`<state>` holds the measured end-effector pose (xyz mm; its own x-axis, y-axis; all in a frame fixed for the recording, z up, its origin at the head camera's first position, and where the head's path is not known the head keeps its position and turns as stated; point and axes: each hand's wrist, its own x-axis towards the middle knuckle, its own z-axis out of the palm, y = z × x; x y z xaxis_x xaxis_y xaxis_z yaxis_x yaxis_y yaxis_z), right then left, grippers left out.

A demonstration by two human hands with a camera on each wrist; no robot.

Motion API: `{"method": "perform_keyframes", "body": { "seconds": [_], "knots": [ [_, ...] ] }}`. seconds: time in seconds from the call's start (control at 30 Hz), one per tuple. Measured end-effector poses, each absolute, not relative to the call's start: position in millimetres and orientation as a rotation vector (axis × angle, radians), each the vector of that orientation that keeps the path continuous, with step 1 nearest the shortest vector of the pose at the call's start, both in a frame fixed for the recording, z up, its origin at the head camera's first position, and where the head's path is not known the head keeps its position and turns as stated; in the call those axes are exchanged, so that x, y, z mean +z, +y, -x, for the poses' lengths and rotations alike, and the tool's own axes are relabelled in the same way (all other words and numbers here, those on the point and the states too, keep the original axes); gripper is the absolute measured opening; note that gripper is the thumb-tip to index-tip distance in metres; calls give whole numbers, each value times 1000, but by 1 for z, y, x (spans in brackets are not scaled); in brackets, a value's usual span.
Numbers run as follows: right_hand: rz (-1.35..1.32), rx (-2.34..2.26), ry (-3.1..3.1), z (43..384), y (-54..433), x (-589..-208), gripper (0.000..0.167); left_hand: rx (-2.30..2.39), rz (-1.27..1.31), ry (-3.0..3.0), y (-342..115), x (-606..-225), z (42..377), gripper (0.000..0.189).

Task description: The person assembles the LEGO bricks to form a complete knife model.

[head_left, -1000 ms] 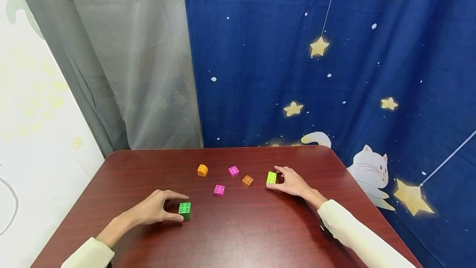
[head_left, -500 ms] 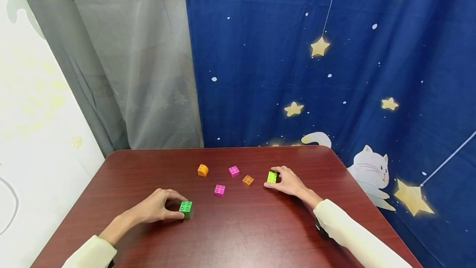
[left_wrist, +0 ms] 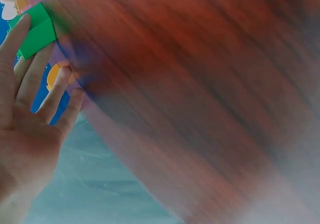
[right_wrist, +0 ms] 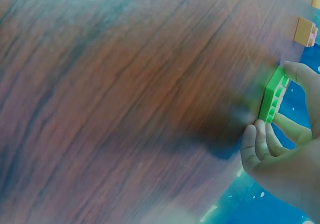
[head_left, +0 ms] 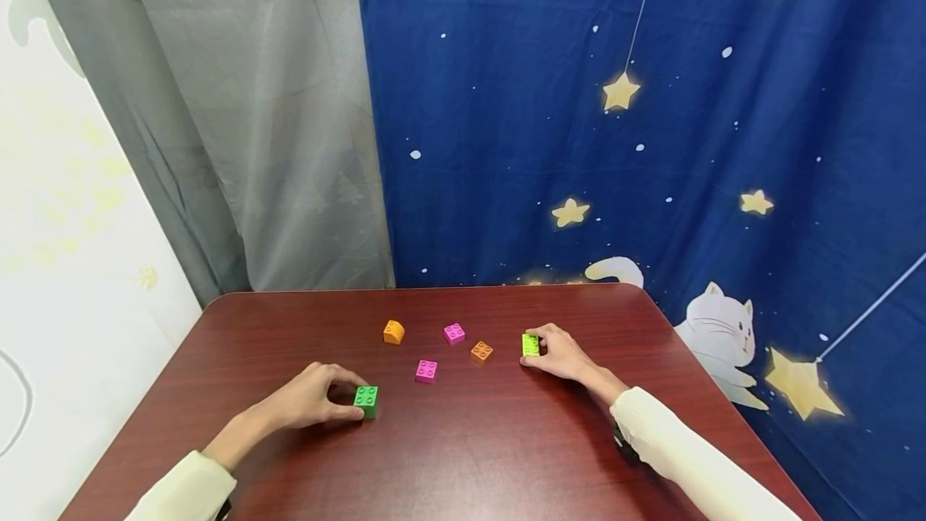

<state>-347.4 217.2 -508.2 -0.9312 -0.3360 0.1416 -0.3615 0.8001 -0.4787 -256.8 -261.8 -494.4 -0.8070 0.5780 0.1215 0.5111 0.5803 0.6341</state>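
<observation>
At the left of the table, my left hand [head_left: 307, 402] pinches a green toy building brick [head_left: 366, 399] between thumb and fingers. The left wrist view shows a fingertip against one face of the green brick [left_wrist: 39, 30], with the other fingers spread out below. Farther back on the right, my right hand [head_left: 567, 357] holds a flat lime-green brick [head_left: 530, 345] by its two ends. Seen from the right wrist, the lime-green brick [right_wrist: 273, 95] spans from thumb to fingertips, studs facing away from the camera. Whether either brick touches the tabletop is hard to tell.
Between the hands lie a near pink brick [head_left: 426, 371], a far pink brick [head_left: 454, 334], a brown-orange brick [head_left: 481, 351] and a rounded yellow-orange brick [head_left: 394, 332]. Curtains hang behind the dark red table [head_left: 463, 457].
The left hand has shifted slightly right and away from me, and the green brick has moved with it. My right fingers have drawn in on the lime-green brick, which has barely moved.
</observation>
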Motion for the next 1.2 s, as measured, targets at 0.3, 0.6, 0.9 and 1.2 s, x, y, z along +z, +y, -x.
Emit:
{"method": "perform_keyframes", "body": {
  "seconds": [0.3,0.6,0.9,1.2],
  "knots": [
    [-729,788,-2903,349,225,-511,61,1014,-887,2722,-257,-497,264,32],
    [-795,845,-2870,348,231,-510,56,1000,-817,2755,-252,-496,265,34],
    [-622,829,-2891,344,230,-508,66,1002,-769,2770,-249,-497,266,34],
    [-615,875,-2905,345,231,-507,48,1024,-763,2757,-249,-497,265,36]
  ]
}}
